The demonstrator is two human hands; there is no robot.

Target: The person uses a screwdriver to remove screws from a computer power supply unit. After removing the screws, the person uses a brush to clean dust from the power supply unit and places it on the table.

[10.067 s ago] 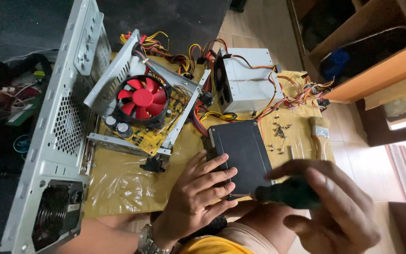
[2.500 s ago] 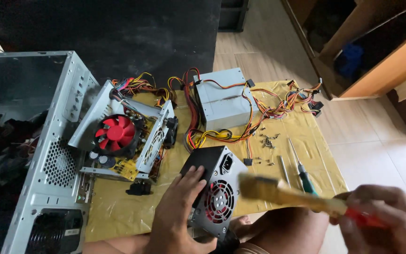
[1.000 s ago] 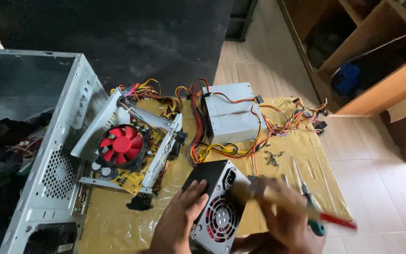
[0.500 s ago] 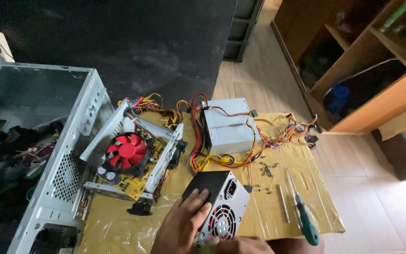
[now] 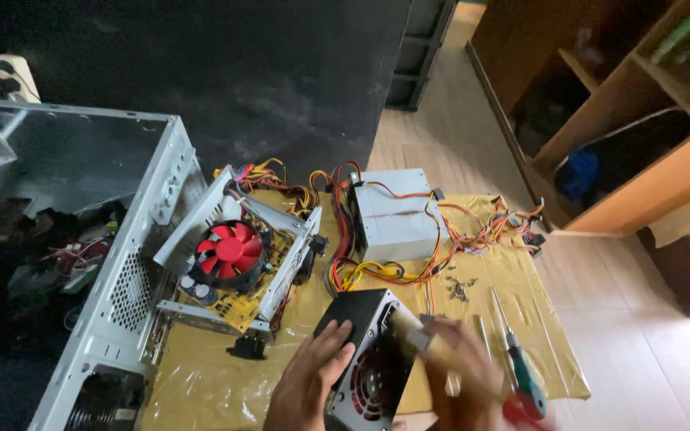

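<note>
1. at the far left an open grey computer case (image 5: 121,263) lies on its side, partly on the yellow sheet (image 5: 201,383).
2. just right of it sits a yellow motherboard (image 5: 237,275) in a metal frame, with a red fan (image 5: 229,247) on top.
3. your left hand (image 5: 313,383) lies flat, fingers spread, on the dark top of the black power supply (image 5: 365,359), bracing it without closing around it.
4. behind it a grey power supply (image 5: 393,215) trails red and yellow wires (image 5: 377,275).
5. your right hand (image 5: 461,383) is blurred; it is wrapped around a brush (image 5: 417,331) whose bristles touch the black unit.
6. further right lie loose screws (image 5: 461,287) and a green-handled screwdriver (image 5: 525,375).
</note>
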